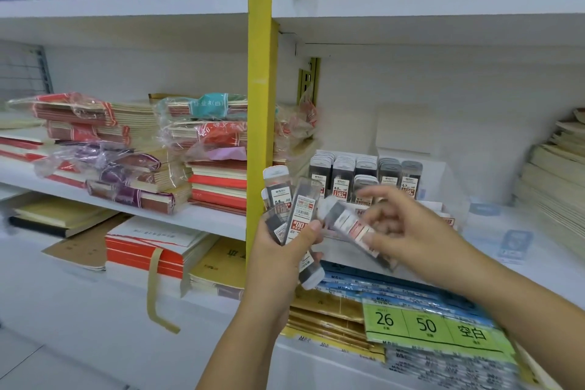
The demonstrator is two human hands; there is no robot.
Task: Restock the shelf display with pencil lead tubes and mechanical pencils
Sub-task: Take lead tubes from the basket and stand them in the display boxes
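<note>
Pencil lead tubes (296, 218) fan out of the left hand (278, 250), just in front of the yellow post (259, 98) that divides the shelving. The left grip is closed around the lower ends of several tubes, thumb pressed across the front of one with a red and white label, and their clear caps point up and slightly right of the post. One tube in that bundle hangs lower, its pale end showing below the palm.

Right of the post, the right hand (411, 231) holds a single tube (354, 229) tilted, cap end up toward the bundle. Thumb and fingers pinch it along its length; the hand is blurred, so which fingertips touch cannot be told. This tube lies just beside the left hand's bundle, and I cannot tell whether they touch.

Behind both hands, further right of the post, a white display box (437, 168) stands on the shelf (538, 263), filled with upright rows of stocked tubes (364, 172), their labels marked 0.5 and 0.7. Right of the box, small blue packets (516, 245) lie on the bare shelf, and stacks of pale exercise books (557, 180) rise at the far right.

Left of the post, wrapped bundles of notebooks (133, 149) in red, purple and cream sit on a white shelf. Below the hands, right of the post, a green card (424, 324) reads 26 and 50, lying on blue and yellow paper packs (332, 310).
</note>
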